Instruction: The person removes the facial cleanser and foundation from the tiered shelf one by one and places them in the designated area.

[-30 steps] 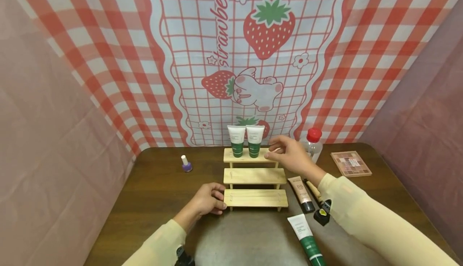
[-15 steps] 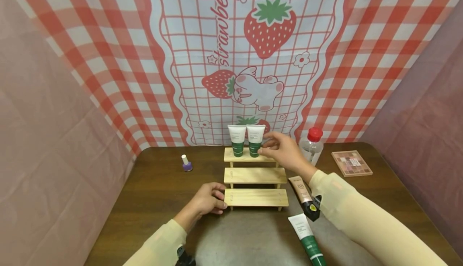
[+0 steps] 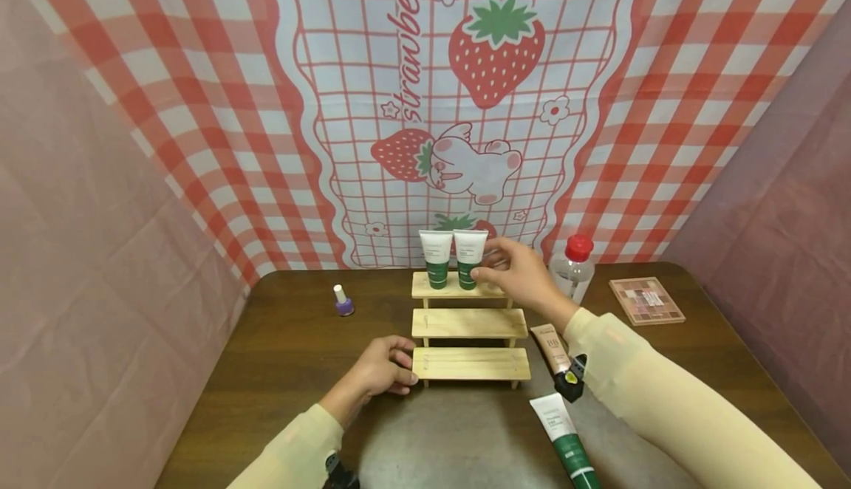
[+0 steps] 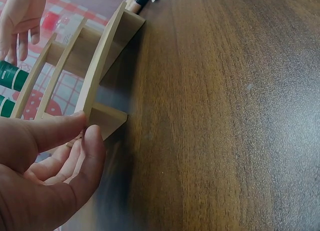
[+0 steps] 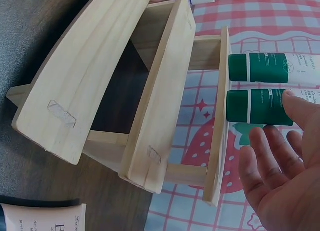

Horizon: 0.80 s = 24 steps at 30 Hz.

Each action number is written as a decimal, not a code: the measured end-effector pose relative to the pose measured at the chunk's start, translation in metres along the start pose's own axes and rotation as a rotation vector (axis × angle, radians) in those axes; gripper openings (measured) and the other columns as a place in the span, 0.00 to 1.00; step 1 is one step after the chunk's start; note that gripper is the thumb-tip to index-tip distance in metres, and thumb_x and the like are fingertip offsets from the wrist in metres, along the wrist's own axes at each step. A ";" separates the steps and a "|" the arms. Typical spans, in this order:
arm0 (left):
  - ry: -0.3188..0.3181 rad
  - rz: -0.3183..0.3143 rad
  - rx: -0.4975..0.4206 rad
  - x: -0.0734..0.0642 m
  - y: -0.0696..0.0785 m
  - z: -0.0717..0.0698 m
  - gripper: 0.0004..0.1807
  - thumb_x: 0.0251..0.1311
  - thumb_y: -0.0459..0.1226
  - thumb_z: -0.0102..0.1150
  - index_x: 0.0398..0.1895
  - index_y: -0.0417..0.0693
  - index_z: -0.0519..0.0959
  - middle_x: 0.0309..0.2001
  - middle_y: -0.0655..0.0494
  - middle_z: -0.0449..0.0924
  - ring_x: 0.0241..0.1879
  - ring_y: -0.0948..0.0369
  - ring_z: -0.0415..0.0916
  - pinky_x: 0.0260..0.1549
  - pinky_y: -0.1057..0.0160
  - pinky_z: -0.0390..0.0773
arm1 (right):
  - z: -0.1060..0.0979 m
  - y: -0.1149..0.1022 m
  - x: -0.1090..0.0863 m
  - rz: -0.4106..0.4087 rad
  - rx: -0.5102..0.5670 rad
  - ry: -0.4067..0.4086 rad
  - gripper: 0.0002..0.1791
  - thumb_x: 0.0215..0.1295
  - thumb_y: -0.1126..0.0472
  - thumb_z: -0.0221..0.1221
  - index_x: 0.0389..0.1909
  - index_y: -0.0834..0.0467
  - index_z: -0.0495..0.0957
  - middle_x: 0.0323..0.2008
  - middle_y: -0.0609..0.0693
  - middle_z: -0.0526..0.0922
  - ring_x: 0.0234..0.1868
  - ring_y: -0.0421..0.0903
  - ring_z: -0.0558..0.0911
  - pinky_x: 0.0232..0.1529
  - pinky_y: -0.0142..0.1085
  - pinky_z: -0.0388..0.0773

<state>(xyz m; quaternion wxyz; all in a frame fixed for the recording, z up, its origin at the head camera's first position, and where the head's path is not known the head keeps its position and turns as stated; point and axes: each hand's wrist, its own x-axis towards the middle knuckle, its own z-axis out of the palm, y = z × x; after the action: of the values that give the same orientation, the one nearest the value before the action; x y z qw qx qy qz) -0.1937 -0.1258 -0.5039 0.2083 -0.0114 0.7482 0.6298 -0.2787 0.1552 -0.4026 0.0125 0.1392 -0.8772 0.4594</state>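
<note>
A three-step wooden display stand [image 3: 470,323] is on the table. On its top step two white-and-green cosmetic tubes [image 3: 436,249] stand upright on their caps, side by side. My right hand [image 3: 517,273] holds the right-hand tube [image 5: 267,105]; in the right wrist view its thumb lies on the front and the fingers curl at its side. My left hand [image 3: 380,367] pinches the left end of the lowest step, thumb [image 4: 67,128] and index finger at the edge in the left wrist view. The two lower steps bear nothing.
Right of the stand lie a BB cream tube [image 3: 550,345] and a larger white-and-green tube [image 3: 564,437]. Behind them are a clear bottle [image 3: 573,271] with a red cap and an eyeshadow palette [image 3: 646,301]. A purple nail polish bottle [image 3: 343,303] stands at the left.
My right hand has moved left along the top step from its right end to the right-hand tube and taken hold of it. The left hand stays at the lowest step.
</note>
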 end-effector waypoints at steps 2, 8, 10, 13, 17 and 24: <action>-0.001 0.000 -0.001 0.000 0.000 0.000 0.32 0.48 0.14 0.67 0.60 0.29 0.72 0.39 0.42 0.75 0.26 0.58 0.79 0.24 0.60 0.88 | 0.000 0.000 0.001 0.000 -0.003 0.002 0.25 0.62 0.51 0.73 0.57 0.54 0.78 0.46 0.53 0.88 0.42 0.49 0.87 0.41 0.42 0.89; 0.001 -0.003 -0.003 0.000 0.000 0.000 0.32 0.48 0.14 0.67 0.60 0.29 0.72 0.38 0.43 0.75 0.26 0.58 0.79 0.23 0.61 0.88 | 0.002 -0.003 0.001 -0.010 -0.013 0.013 0.25 0.61 0.50 0.73 0.56 0.53 0.79 0.46 0.53 0.88 0.42 0.49 0.87 0.41 0.42 0.88; 0.002 -0.005 -0.003 0.000 0.000 0.000 0.31 0.49 0.14 0.67 0.60 0.29 0.72 0.39 0.43 0.75 0.26 0.58 0.79 0.23 0.61 0.88 | 0.002 -0.004 0.001 -0.013 -0.019 0.016 0.24 0.62 0.50 0.73 0.56 0.52 0.80 0.46 0.52 0.88 0.42 0.48 0.87 0.40 0.42 0.88; 0.003 -0.005 -0.006 0.000 0.000 0.000 0.31 0.49 0.14 0.67 0.60 0.29 0.72 0.39 0.42 0.75 0.25 0.58 0.79 0.23 0.61 0.87 | 0.004 -0.004 0.002 -0.015 -0.022 0.017 0.22 0.62 0.50 0.72 0.55 0.51 0.80 0.45 0.51 0.88 0.41 0.48 0.86 0.40 0.42 0.88; 0.003 -0.003 -0.009 0.000 0.000 0.001 0.32 0.49 0.14 0.67 0.60 0.29 0.72 0.39 0.41 0.75 0.25 0.59 0.79 0.23 0.61 0.87 | 0.005 -0.004 0.002 -0.021 -0.037 0.031 0.20 0.63 0.50 0.72 0.53 0.51 0.81 0.44 0.50 0.88 0.39 0.47 0.86 0.38 0.41 0.87; 0.004 -0.001 -0.006 0.001 -0.001 0.000 0.32 0.48 0.14 0.67 0.60 0.29 0.72 0.39 0.42 0.76 0.25 0.58 0.79 0.23 0.62 0.87 | 0.006 -0.004 0.004 -0.029 -0.072 0.044 0.19 0.63 0.50 0.71 0.52 0.51 0.83 0.43 0.50 0.87 0.38 0.47 0.86 0.36 0.40 0.86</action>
<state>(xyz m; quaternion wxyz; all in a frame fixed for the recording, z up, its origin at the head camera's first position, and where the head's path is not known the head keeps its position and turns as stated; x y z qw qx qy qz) -0.1942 -0.1256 -0.5051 0.2073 -0.0136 0.7467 0.6319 -0.2806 0.1474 -0.4025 0.0434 0.1414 -0.8905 0.4303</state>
